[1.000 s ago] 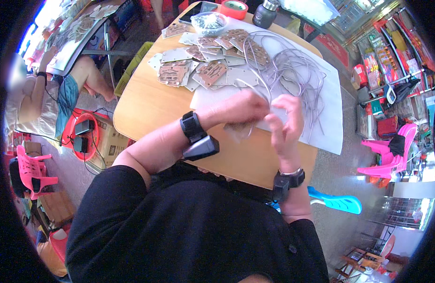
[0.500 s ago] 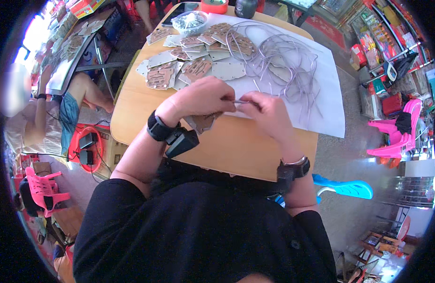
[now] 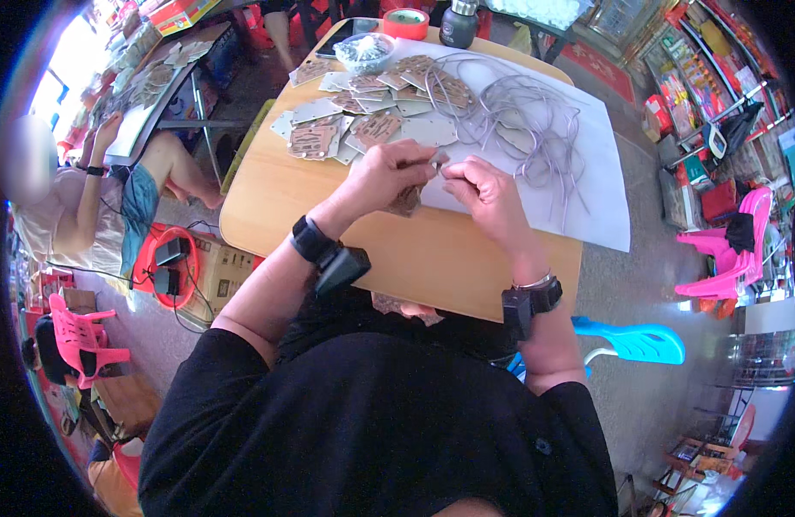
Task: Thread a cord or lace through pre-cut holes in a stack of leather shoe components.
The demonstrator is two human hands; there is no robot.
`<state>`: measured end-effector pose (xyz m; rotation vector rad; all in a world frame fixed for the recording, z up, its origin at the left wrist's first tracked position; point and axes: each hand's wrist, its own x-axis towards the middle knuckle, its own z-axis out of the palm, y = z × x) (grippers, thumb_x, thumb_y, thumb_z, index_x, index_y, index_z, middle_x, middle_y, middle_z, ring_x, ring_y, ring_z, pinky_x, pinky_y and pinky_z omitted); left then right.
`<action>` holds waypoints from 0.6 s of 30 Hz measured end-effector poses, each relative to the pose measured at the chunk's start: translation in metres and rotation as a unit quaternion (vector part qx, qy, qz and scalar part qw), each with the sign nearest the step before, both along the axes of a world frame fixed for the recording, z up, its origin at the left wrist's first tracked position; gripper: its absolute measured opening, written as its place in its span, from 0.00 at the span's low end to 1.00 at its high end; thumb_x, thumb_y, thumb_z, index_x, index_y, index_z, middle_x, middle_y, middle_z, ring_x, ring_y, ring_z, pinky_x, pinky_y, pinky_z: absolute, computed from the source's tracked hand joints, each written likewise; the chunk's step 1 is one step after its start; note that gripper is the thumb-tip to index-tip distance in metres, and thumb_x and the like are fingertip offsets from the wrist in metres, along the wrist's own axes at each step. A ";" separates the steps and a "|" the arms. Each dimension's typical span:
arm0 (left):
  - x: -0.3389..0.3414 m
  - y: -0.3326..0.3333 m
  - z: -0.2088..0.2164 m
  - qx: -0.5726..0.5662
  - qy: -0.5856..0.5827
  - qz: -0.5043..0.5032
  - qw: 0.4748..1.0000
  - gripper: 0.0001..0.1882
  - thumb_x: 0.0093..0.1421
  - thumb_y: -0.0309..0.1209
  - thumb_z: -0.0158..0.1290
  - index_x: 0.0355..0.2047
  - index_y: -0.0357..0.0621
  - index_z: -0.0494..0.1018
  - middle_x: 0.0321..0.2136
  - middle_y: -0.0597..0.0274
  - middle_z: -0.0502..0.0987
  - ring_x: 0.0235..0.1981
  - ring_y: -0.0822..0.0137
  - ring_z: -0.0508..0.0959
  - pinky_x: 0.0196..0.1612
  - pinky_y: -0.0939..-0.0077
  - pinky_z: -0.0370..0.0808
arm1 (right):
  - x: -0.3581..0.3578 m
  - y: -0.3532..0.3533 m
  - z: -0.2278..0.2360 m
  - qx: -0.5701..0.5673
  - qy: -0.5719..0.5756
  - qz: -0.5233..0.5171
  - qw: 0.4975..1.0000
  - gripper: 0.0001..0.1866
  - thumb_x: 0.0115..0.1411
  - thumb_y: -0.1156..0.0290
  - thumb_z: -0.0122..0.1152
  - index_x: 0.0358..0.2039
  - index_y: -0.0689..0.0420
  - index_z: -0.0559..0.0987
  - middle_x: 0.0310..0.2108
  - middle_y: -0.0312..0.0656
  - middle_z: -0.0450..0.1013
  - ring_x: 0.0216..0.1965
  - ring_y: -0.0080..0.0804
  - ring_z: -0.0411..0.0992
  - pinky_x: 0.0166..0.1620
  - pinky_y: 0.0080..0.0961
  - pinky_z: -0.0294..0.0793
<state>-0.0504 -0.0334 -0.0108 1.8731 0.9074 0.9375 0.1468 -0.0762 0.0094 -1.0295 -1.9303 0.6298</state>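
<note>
Over the table's near half, my left hand (image 3: 387, 178) is closed on a flat brown patterned piece (image 3: 404, 203), which shows below the fingers and is mostly hidden by them. A small greyish tip sticks out at the left thumb and forefinger. Just to the right, my right hand (image 3: 488, 191) is pinched close to that tip; what it holds, if anything, is too small to make out. Beyond my hands lie several similar flat pieces (image 3: 315, 138), some brown with cutouts, others pale side up. A loose tangle of thin grey-purple cord (image 3: 535, 121) spreads to their right.
White paper (image 3: 600, 194) covers the right part of the wooden table (image 3: 268, 211). At the far edge stand a clear bowl of small dark items (image 3: 365, 57), an orange tape roll (image 3: 405, 23) and a dark bottle (image 3: 459, 26). Another person (image 3: 79, 198) sits at a table on the left.
My fingertips, which met before, are now slightly apart. The brown piece has turned and tucked further under my left hand. The whole view has shifted a little.
</note>
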 end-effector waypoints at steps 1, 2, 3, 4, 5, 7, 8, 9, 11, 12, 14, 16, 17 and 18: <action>0.001 -0.005 0.010 0.015 0.048 -0.012 0.999 0.13 0.56 0.32 0.56 0.40 0.39 0.75 0.27 0.64 0.73 0.28 0.72 0.73 0.32 0.77 0.71 | 0.001 0.000 0.000 0.001 0.000 -0.001 1.000 0.05 0.54 0.78 0.59 0.32 0.61 0.77 0.27 0.39 0.71 0.29 0.25 0.71 0.32 0.20 0.69; 0.003 -0.009 0.018 0.017 0.049 -0.013 0.999 0.13 0.56 0.32 0.56 0.40 0.39 0.75 0.27 0.64 0.73 0.28 0.72 0.73 0.32 0.77 0.71 | 0.003 0.002 -0.001 0.018 0.009 -0.007 1.000 0.05 0.54 0.77 0.59 0.32 0.60 0.77 0.27 0.40 0.71 0.29 0.30 0.71 0.32 0.23 0.70; 0.005 -0.011 0.025 -0.002 0.097 -0.036 0.995 0.14 0.53 0.34 0.58 0.38 0.39 0.76 0.29 0.61 0.74 0.31 0.69 0.75 0.34 0.75 0.71 | 0.004 0.003 -0.001 0.035 0.017 -0.012 0.999 0.05 0.53 0.77 0.59 0.32 0.60 0.76 0.27 0.41 0.71 0.29 0.35 0.72 0.32 0.27 0.71; 0.007 -0.012 0.033 -0.018 0.146 -0.055 0.988 0.15 0.50 0.36 0.60 0.35 0.40 0.76 0.31 0.57 0.76 0.34 0.65 0.76 0.37 0.72 0.72 | 0.003 0.003 0.001 0.041 0.018 -0.010 0.999 0.05 0.53 0.77 0.59 0.32 0.60 0.76 0.27 0.41 0.71 0.29 0.35 0.72 0.32 0.27 0.71; 0.011 -0.019 0.038 -0.025 0.132 -0.012 0.991 0.16 0.49 0.36 0.62 0.31 0.37 0.76 0.26 0.58 0.75 0.30 0.68 0.77 0.33 0.73 0.73 | 0.000 0.002 0.002 0.039 0.024 -0.022 0.999 0.05 0.54 0.77 0.59 0.32 0.60 0.76 0.27 0.41 0.71 0.29 0.34 0.72 0.32 0.26 0.71; 0.012 -0.022 0.036 -0.042 0.115 0.005 0.992 0.15 0.49 0.36 0.62 0.30 0.36 0.75 0.22 0.60 0.74 0.25 0.70 0.76 0.29 0.74 0.72 | -0.003 -0.001 0.004 0.050 0.033 -0.029 0.998 0.05 0.54 0.76 0.59 0.32 0.59 0.76 0.27 0.40 0.71 0.29 0.33 0.72 0.33 0.26 0.71; 0.013 -0.020 0.034 -0.067 0.095 0.014 0.993 0.14 0.50 0.35 0.61 0.29 0.36 0.74 0.19 0.61 0.73 0.20 0.71 0.75 0.25 0.75 0.72 | -0.004 0.000 0.003 0.044 0.067 -0.033 0.996 0.05 0.54 0.76 0.59 0.33 0.59 0.76 0.27 0.40 0.71 0.29 0.32 0.72 0.33 0.25 0.71; 0.016 -0.022 0.032 -0.059 0.045 0.012 0.997 0.12 0.51 0.33 0.61 0.25 0.35 0.74 0.15 0.64 0.71 0.14 0.74 0.73 0.18 0.77 0.70 | -0.004 0.000 0.001 0.038 0.102 -0.035 0.993 0.05 0.55 0.76 0.59 0.33 0.59 0.76 0.28 0.40 0.72 0.29 0.31 0.71 0.33 0.24 0.70; 0.017 -0.020 0.026 -0.050 0.019 -0.002 0.999 0.10 0.52 0.33 0.60 0.23 0.38 0.75 0.16 0.64 0.72 0.14 0.75 0.73 0.17 0.78 0.69 | -0.003 -0.002 0.000 0.029 0.107 -0.034 0.993 0.05 0.55 0.76 0.59 0.33 0.59 0.76 0.28 0.40 0.71 0.29 0.30 0.71 0.33 0.24 0.70; 0.018 -0.021 0.029 -0.084 0.027 0.000 0.996 0.09 0.52 0.32 0.60 0.23 0.38 0.76 0.16 0.64 0.73 0.15 0.75 0.74 0.17 0.78 0.69 | -0.002 -0.002 -0.001 0.008 0.108 -0.037 0.993 0.05 0.55 0.76 0.59 0.34 0.59 0.77 0.28 0.40 0.71 0.29 0.29 0.71 0.34 0.23 0.70; 0.021 -0.024 0.030 -0.062 0.060 0.024 0.996 0.09 0.52 0.33 0.59 0.24 0.40 0.76 0.16 0.64 0.74 0.15 0.73 0.73 0.20 0.75 0.69 | -0.002 -0.004 -0.004 0.024 0.099 -0.034 0.994 0.05 0.56 0.75 0.58 0.33 0.59 0.76 0.28 0.41 0.71 0.28 0.31 0.70 0.33 0.24 0.70; 0.022 -0.028 0.029 -0.041 0.092 0.051 0.994 0.09 0.52 0.34 0.59 0.25 0.41 0.77 0.16 0.63 0.74 0.14 0.72 0.72 0.23 0.73 0.70 | -0.006 -0.003 -0.006 0.039 0.066 -0.052 0.996 0.04 0.56 0.75 0.58 0.32 0.60 0.75 0.27 0.43 0.70 0.28 0.33 0.71 0.32 0.25 0.70; 0.023 -0.031 0.028 0.117 0.110 0.091 0.983 0.09 0.51 0.35 0.58 0.26 0.42 0.78 0.16 0.62 0.75 0.14 0.70 0.73 0.26 0.72 0.69 | -0.006 -0.005 -0.004 0.021 0.071 -0.057 0.996 0.03 0.56 0.77 0.57 0.31 0.62 0.74 0.27 0.40 0.70 0.28 0.27 0.69 0.32 0.23 0.69; 0.024 -0.033 0.027 0.272 0.126 0.130 0.945 0.09 0.51 0.36 0.58 0.27 0.43 0.79 0.15 0.61 0.75 0.14 0.68 0.73 0.29 0.70 0.69 | -0.006 -0.005 -0.006 0.029 0.071 -0.055 0.996 0.03 0.56 0.77 0.57 0.31 0.62 0.74 0.27 0.40 0.70 0.28 0.27 0.69 0.32 0.23 0.69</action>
